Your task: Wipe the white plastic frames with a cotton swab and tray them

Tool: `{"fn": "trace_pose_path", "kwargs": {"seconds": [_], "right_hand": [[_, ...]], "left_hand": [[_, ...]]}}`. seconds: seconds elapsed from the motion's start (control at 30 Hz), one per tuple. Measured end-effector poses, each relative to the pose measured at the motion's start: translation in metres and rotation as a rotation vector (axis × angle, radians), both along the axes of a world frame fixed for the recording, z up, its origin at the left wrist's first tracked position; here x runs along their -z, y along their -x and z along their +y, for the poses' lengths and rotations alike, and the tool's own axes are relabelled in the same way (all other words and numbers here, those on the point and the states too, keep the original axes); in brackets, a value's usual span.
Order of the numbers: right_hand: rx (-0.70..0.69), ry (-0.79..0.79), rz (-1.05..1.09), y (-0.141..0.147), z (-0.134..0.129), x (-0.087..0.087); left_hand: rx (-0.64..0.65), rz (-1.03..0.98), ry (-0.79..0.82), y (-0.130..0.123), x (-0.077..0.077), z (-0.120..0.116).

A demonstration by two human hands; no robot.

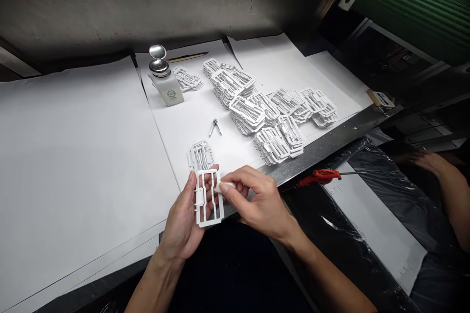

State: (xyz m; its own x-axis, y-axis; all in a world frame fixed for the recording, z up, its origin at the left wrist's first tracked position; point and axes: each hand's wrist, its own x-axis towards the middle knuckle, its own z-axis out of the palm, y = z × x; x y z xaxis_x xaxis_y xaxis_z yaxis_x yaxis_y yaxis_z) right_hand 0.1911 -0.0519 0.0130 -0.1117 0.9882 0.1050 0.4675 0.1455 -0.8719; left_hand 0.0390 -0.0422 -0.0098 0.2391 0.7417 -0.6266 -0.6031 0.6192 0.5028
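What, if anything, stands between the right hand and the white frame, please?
Only the small white piece pinched in the right hand, at the edge of the white frame that the left hand holds; nothing else visible is in the way.

The white paper (73,156) at left and centre of the frame is brightly lit, seemingly from above, while the wall (110,5) at the top is left dim. Glare is caught on the metal cap (159,68) and the black plastic (332,223), lower right. The held white frame (210,223) is rendered sharply.
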Motion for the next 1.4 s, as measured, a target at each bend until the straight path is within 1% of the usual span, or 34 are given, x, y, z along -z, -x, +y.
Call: {"fn": "trace_pose_path", "kwargs": {"seconds": [0.17,0.23,0.33,0.4,0.47,0.53,0.57,0.63,0.7,0.73,0.83,1.0,1.1,1.2,1.27,1.33,1.4], "right_hand": [[-0.148,0.109,-0.006,0.008,-0.018,0.003],[-0.181,0.114,0.025,0.011,-0.021,0.002],[-0.192,0.065,0.044,0.017,-0.021,0.0],[-0.153,0.059,0.024,0.018,-0.016,0.0],[-0.048,0.099,0.011,0.015,-0.01,0.002],[0.068,0.213,0.048,0.009,-0.003,0.007],[0.097,0.294,0.085,0.007,0.001,0.009],[0.099,0.448,0.177,0.005,0.008,0.015],[0.072,0.525,0.251,0.007,0.014,0.021],[0.064,0.536,0.275,0.008,0.016,0.023],[0.052,0.549,0.332,0.015,0.02,0.025],[0.082,0.594,0.4,0.021,0.029,0.028],[0.072,0.618,0.384,0.023,0.036,0.03],[0.064,0.613,0.356,0.022,0.042,0.03],[0.058,0.608,0.392,0.019,0.041,0.028],[0.041,0.614,0.474,0.015,0.037,0.025],[0.015,0.63,0.557,0.011,0.031,0.024]], "left_hand": [[-0.036,-0.03,-0.018,0.001,-0.008,0.002],[-0.046,-0.03,-0.016,0.003,-0.011,0.003],[-0.057,-0.044,-0.008,0.009,-0.015,0.004],[-0.105,-0.027,-0.02,0.016,-0.016,0.006],[-0.192,0.051,-0.044,0.026,-0.015,0.012],[-0.209,0.186,-0.056,0.036,-0.011,0.019],[-0.183,0.269,-0.062,0.04,-0.009,0.023],[-0.108,0.455,-0.108,0.043,-0.003,0.031],[-0.041,0.591,-0.19,0.043,0.002,0.038],[-0.015,0.618,-0.229,0.041,0.004,0.041],[0.03,0.594,-0.27,0.034,0.007,0.047],[-0.007,0.588,-0.202,0.029,0.005,0.047],[0.023,0.609,-0.182,0.031,0.004,0.046],[0.031,0.571,-0.149,0.034,0.002,0.045],[-0.003,0.533,-0.149,0.036,0.0,0.044],[-0.032,0.496,-0.165,0.038,-0.003,0.042],[-0.011,0.435,-0.167,0.038,-0.005,0.038]]}}
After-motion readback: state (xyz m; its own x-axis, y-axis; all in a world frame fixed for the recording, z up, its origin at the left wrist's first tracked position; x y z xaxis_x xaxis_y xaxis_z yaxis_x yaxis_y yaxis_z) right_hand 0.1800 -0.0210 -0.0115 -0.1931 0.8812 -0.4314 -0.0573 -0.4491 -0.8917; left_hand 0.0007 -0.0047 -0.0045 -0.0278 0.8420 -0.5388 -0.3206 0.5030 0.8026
